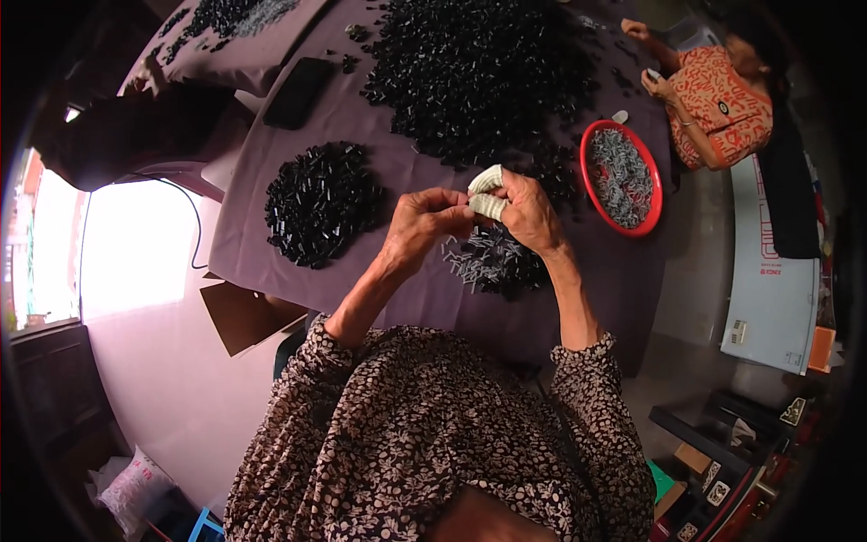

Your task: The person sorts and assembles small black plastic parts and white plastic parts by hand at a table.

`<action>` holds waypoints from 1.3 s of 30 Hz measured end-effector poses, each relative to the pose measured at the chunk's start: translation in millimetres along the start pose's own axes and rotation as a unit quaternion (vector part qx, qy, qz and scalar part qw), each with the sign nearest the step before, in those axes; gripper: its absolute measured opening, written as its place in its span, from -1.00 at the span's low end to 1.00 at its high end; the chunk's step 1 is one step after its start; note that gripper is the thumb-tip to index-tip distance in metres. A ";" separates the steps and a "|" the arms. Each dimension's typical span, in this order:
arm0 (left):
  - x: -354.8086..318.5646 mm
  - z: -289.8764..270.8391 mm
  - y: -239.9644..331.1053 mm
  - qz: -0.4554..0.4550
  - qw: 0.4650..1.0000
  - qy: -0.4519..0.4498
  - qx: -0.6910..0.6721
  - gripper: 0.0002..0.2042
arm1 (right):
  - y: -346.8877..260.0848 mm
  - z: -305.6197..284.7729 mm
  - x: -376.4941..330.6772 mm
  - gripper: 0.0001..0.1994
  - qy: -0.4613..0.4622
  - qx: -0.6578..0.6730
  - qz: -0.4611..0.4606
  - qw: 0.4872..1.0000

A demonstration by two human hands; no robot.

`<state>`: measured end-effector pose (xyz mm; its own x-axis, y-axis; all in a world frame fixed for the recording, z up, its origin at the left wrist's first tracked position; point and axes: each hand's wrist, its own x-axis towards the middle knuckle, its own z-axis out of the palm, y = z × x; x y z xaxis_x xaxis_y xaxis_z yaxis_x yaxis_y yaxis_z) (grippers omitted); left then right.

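My left hand (423, 223) and my right hand (533, 213) meet above the table, fingertips pinched close together. White ribbed covers (489, 208) wrap the thumb and forefinger of my right hand. Whatever sits between the fingertips is too small and hidden to name. Just below my hands lies a small heap of thin grey pins (476, 260) mixed with small black pieces (519, 271). To the left is a rounded heap of small black parts (323, 206), and a much larger black heap (479, 81) spreads beyond my hands.
A red basin (639, 228) of grey pins stands at the right on the purple-grey tablecloth (406, 303). A flat black rectangular object (298, 93) lies at the far left. A person in an orange patterned top (722, 99) works at the right; another, darkly dressed person (144, 126) is at the left.
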<state>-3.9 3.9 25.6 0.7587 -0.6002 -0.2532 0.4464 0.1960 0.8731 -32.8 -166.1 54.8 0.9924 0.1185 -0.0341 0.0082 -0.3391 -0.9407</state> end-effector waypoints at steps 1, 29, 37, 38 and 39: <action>0.1 -2.9 -4.0 -0.020 0.999 0.013 -0.029 -0.87 | 0.3 3.5 -1.5 -0.79 0.015 -0.038 -0.028 0.999; -4.3 -3.4 -19.4 -0.049 0.996 0.022 -0.068 -0.87 | 21.5 15.6 -7.7 -0.85 0.026 -0.442 -0.290 0.848; -9.0 -2.0 -28.3 -0.062 0.995 0.047 -0.054 -0.85 | 28.3 26.0 -15.3 -0.84 0.064 -0.448 -0.270 0.850; -11.5 -0.6 -27.4 -0.066 0.995 0.050 -0.052 -0.85 | 27.7 26.1 -15.1 -0.84 0.068 -0.454 -0.273 0.845; -12.3 0.3 -28.0 -0.069 0.995 0.051 -0.052 -0.85 | 27.4 26.2 -15.2 -0.84 0.072 -0.459 -0.276 0.841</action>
<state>-25.9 5.5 4.4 0.7290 -0.5464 -0.4123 0.5918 0.2004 0.7808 -50.9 -152.7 20.7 0.8105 0.4024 0.4256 0.4984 -0.8555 -0.1404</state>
